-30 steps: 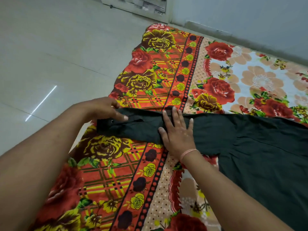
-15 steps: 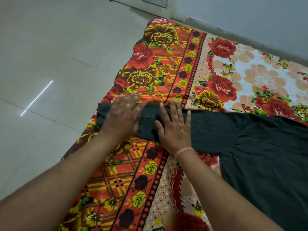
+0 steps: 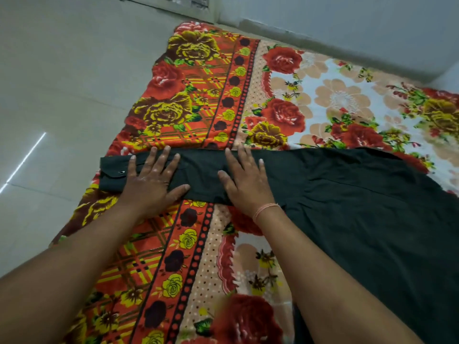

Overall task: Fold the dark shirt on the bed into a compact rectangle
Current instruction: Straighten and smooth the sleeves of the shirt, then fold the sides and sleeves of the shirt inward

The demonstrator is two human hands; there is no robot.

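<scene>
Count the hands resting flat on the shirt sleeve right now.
2. The left hand lies flat on the sleeve near the buttoned cuff; the right hand lies flat farther along, toward the shirt body.

Two bare forearms come into the picture from the near edge, with no sleeves showing anywhere along them. The left hand [image 3: 151, 181] wears nothing, neither ring nor band. The right hand [image 3: 246, 181] likewise has bare fingers, but a thin pinkish thread bracelet [image 3: 267, 209] circles its wrist, made of a few fine strands lying close together. Fingernails on both hands are short and unpainted. Both forearms look broad near the camera and blurred at the near edge
</scene>
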